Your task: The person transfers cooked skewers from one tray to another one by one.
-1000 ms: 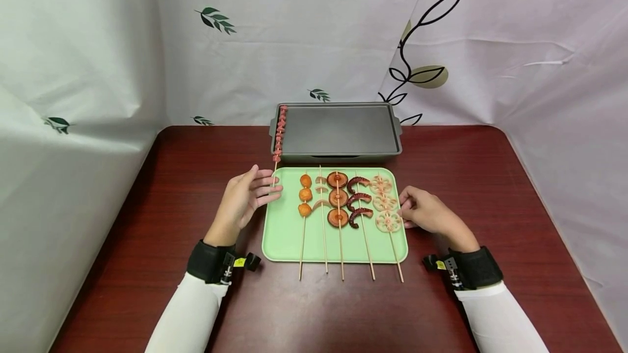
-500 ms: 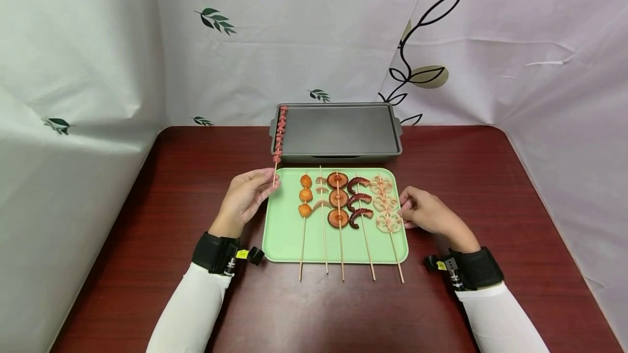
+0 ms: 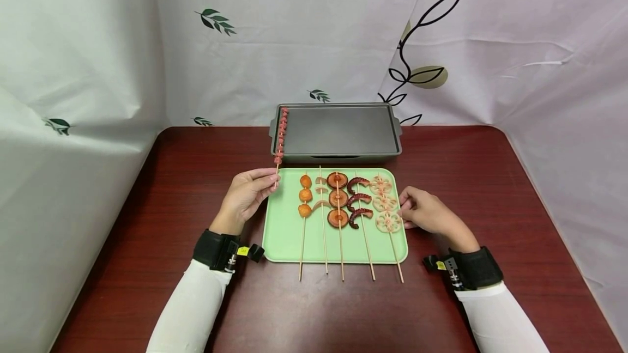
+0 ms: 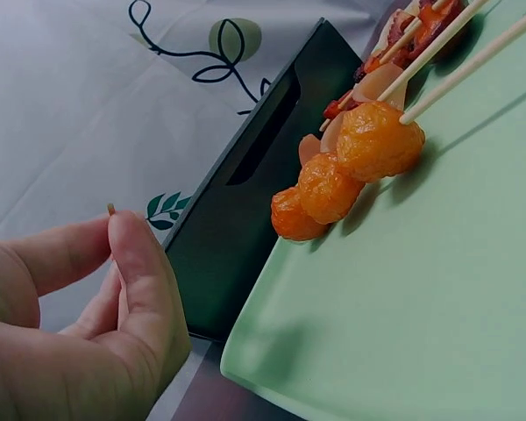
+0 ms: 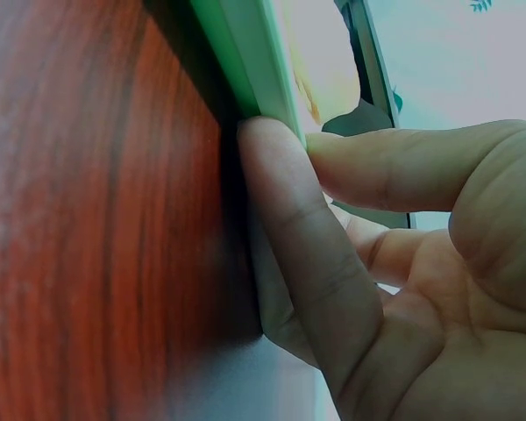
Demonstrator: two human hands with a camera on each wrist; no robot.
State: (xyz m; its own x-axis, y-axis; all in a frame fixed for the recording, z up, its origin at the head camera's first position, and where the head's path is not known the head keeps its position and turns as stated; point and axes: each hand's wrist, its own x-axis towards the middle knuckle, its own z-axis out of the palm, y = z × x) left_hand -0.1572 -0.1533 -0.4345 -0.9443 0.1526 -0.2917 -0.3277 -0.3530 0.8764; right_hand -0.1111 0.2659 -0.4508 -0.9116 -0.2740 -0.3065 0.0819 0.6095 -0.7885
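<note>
1. Left hand [image 3: 243, 196] pinches the bare end of the sausage skewer [image 3: 279, 135] between thumb and forefinger; the stick tip [image 4: 111, 209] pokes out above the fingertips in the left wrist view.
2. The skewer's sausage end lies along the left edge of the grey pan [image 3: 338, 129]; its handle runs out over the pan's near rim to the hand, just off the green tray's [image 3: 284, 233] far-left corner.
3. Right hand [image 3: 426, 212] grips the tray's right edge, fingers curled. The right wrist view shows a fingertip [image 5: 272, 167] pressed against the rim [image 5: 254, 61] and a thumb over the top.
4. Five skewers lie side by side on the tray, sticks overhanging the near edge: orange balls [image 3: 305, 195], pale slices [image 3: 321, 195], mushroom rounds [image 3: 337, 199], dark curled pieces [image 3: 360, 200], lotus slices [image 3: 384, 203].
5. Pan sits just behind the tray, nearly touching, both on a red-brown table [image 3: 147, 206].
6. Both wrists carry black straps with cameras; sleeves are white.
</note>
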